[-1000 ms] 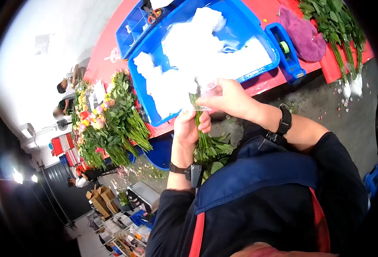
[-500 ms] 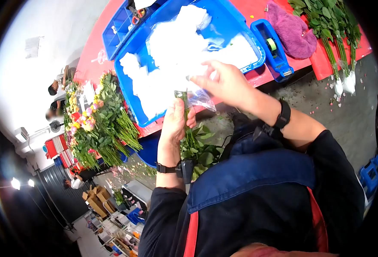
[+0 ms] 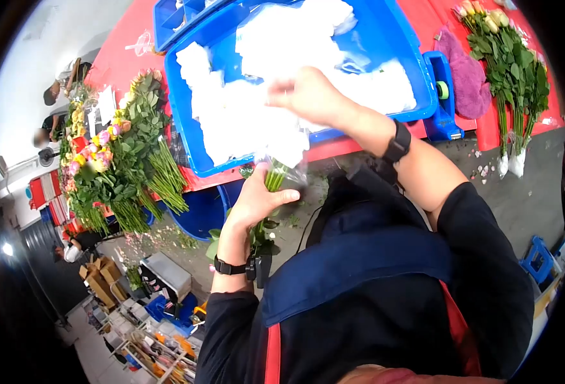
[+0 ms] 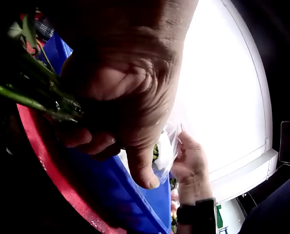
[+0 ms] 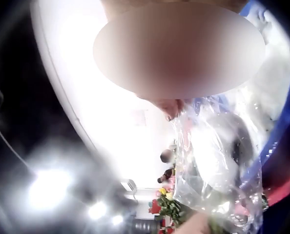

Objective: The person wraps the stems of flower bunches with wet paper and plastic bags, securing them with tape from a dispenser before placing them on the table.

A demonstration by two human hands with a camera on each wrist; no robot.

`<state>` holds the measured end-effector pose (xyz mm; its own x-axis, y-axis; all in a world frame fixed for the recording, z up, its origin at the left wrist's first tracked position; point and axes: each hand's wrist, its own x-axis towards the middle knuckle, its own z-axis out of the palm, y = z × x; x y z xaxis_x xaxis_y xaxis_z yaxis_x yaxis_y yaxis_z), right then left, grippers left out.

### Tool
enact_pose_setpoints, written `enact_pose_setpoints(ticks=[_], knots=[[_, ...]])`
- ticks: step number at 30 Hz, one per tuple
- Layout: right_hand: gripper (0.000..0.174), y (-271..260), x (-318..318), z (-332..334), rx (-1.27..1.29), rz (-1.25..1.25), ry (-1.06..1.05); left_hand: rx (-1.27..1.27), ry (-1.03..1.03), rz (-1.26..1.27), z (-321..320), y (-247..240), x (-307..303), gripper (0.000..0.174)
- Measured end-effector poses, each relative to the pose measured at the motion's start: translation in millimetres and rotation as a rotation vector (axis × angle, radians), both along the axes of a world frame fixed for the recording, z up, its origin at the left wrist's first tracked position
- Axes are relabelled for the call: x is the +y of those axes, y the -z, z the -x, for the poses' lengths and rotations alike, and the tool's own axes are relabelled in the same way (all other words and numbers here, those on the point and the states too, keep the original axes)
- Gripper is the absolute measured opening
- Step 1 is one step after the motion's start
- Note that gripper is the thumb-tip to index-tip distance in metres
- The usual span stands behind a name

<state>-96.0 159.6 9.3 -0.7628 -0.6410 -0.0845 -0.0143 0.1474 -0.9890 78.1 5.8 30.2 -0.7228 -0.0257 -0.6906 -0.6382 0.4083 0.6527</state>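
Note:
My left hand (image 3: 255,200) has its fingers curled round a bundle of leafy green stems (image 3: 273,182), its thumb held out to the side. White wet-looking wadding sits at the stem ends, inside a clear plastic bag (image 5: 203,161). The bag's open end reaches up to my right hand (image 3: 311,96), whose fingertips pinch its edge in the right wrist view. In the head view the right hand is blurred over the blue bin (image 3: 189,150), which holds heaps of white wadding (image 3: 282,38). Leaves (image 3: 266,246) hang below the left hand, against the forearm.
Rose bunches (image 3: 119,153) lie left on the red table (image 3: 119,57). Right of the bin are a blue tape dispenser (image 3: 445,118), a purple cloth (image 3: 468,80) and bunches with white-wrapped ends (image 3: 509,77). A blue tub (image 3: 199,214) stands under the edge; people are in the background.
My right hand has moved up and away from the left hand, over the bin. White wadding now shows at the stem ends. The left thumb has swung outward and the head view has shifted.

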Motion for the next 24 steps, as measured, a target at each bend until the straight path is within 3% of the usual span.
enact_pose_setpoints(ticks=[4,6,8,10,13,16,19,20,24], knots=[[0.026,13,-28,42,-0.089,-0.034,0.228,-0.074,-0.101,-0.047,-8,7,-32,0.04],[0.026,36,-20,63,-0.054,0.031,0.351,-0.101,-0.269,-0.279,-8,2,-44,0.022],[0.029,63,15,98,0.136,-0.073,0.452,-0.078,-0.306,-0.423,-6,4,-56,0.023],[0.028,68,51,115,0.391,-0.414,0.531,-0.103,-0.271,-0.479,-8,12,-69,0.032],[0.027,107,76,105,0.679,-0.768,0.172,-0.152,-0.267,-0.57,-2,15,-71,0.036],[0.028,127,84,99,0.591,-0.753,-0.04,-0.222,-0.193,-0.762,8,21,-73,0.042],[0.026,97,86,91,0.255,-0.633,0.071,-0.246,-0.232,-0.836,16,26,-77,0.04],[0.022,82,86,85,-0.006,-0.528,0.108,-0.273,-0.269,-0.866,20,26,-79,0.036],[0.028,32,71,40,-0.121,-0.188,0.194,-0.241,-0.207,-0.943,24,23,-78,0.038]])
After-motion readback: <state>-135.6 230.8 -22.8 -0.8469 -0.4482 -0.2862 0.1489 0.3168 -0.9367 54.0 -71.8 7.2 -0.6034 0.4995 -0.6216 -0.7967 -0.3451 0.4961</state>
